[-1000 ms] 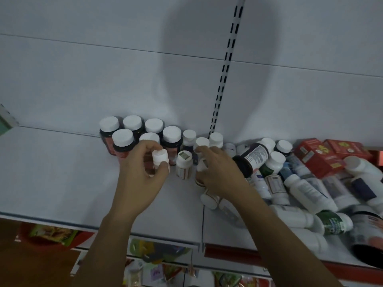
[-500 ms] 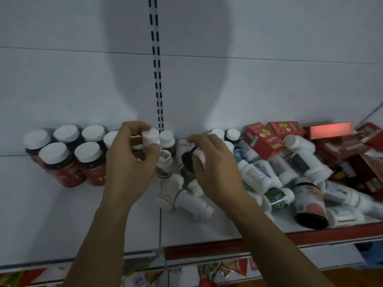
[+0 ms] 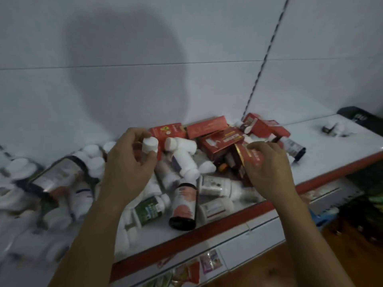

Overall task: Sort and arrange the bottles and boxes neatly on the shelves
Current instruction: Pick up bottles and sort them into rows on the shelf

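We face a white shelf (image 3: 331, 150) with a red front edge, below a white back panel (image 3: 124, 59). Loose bottles (image 3: 182, 201) and red boxes (image 3: 207, 126) lie jumbled on it. Our left hand (image 3: 128, 162) curls its fingers round a small white-capped bottle (image 3: 149, 144) above the heap. Our right hand (image 3: 267, 166) grips a gold-edged red box (image 3: 248, 156) at the pile's right.

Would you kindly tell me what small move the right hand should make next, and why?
Probably lift the red box clear of the pile and set it on the open stretch of shelf to the right. The right hand grips it, the left hand is busy holding a white-capped bottle, and the other red boxes lie jumbled among tipped bottles.
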`<state>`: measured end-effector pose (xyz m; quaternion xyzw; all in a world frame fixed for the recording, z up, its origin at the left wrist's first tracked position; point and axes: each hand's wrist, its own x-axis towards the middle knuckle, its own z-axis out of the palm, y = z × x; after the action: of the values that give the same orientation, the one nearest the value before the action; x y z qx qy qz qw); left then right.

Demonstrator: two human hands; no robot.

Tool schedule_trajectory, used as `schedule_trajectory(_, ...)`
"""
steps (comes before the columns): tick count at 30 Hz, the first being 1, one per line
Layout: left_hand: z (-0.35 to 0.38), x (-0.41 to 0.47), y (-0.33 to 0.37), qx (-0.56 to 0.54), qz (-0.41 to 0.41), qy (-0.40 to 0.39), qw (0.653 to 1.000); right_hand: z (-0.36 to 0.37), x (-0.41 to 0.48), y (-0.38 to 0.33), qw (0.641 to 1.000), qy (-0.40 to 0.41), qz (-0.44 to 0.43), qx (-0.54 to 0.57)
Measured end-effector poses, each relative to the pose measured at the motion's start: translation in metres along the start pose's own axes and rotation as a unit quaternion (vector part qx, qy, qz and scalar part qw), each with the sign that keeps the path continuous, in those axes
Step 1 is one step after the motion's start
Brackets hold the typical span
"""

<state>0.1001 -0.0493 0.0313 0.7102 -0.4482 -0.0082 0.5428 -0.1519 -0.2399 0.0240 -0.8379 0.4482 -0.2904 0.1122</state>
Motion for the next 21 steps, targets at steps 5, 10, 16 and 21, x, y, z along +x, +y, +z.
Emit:
schedule_trajectory(5, 0.104, 0.004, 0.054, 0.012, 0.016, -0.049, 0.999, -0.012, 0.019, 0.069, 0.998, -0.024, -0.001, 0.057)
schedule_trajectory(10, 0.19, 0.013, 0.106, -0.021, 0.024, -0.086, 0.996, -0.03, 0.026, 0.122, 0.997, -0.011, 0.027, 0.065)
schedule_trajectory(16, 0.29, 0.042, 0.152, 0.044, 0.064, -0.208, 0.975, -0.059, 0.04, 0.226, 0.99, -0.071, 0.118, -0.017)
schedule_trajectory(21, 0.383, 0.097, 0.184, 0.142, 0.128, -0.322, 0.927, -0.08, 0.047, 0.303, 0.983, -0.087, 0.162, -0.02)
